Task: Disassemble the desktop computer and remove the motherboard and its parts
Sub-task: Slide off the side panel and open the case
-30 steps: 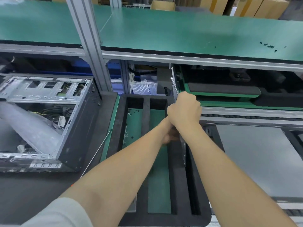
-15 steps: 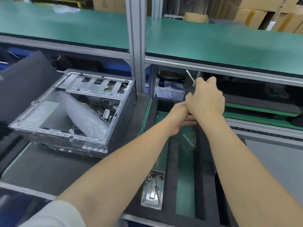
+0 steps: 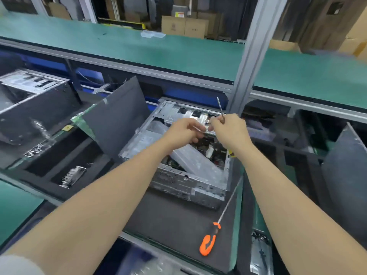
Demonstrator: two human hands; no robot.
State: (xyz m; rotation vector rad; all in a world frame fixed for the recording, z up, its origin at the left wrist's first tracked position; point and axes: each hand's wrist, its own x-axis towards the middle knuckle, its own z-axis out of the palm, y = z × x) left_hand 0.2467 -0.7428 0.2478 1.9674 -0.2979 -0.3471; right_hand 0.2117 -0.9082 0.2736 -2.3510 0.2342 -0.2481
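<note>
An open silver desktop case (image 3: 184, 181) lies on a dark mat, with a clear plastic-wrapped part (image 3: 196, 161) slanting across its inside and cables beside it. Both hands hover over the case's far side. My right hand (image 3: 230, 130) grips a thin metal tool (image 3: 220, 108) whose shaft sticks up past the fingers. My left hand (image 3: 182, 132) has curled fingers touching a slim shiny piece (image 3: 200, 129) between the two hands; what that piece is stays unclear.
An orange-handled screwdriver (image 3: 214, 233) lies on the mat right of the case. A dark side panel (image 3: 117, 118) leans left of the case, another case (image 3: 29, 100) further left. Black foam trays (image 3: 59, 161) hold parts. An aluminium post (image 3: 250, 52) rises behind.
My view swung left from the foam tray to the open case. Both hands moved from the tray to above the case, the right still holding the thin tool.
</note>
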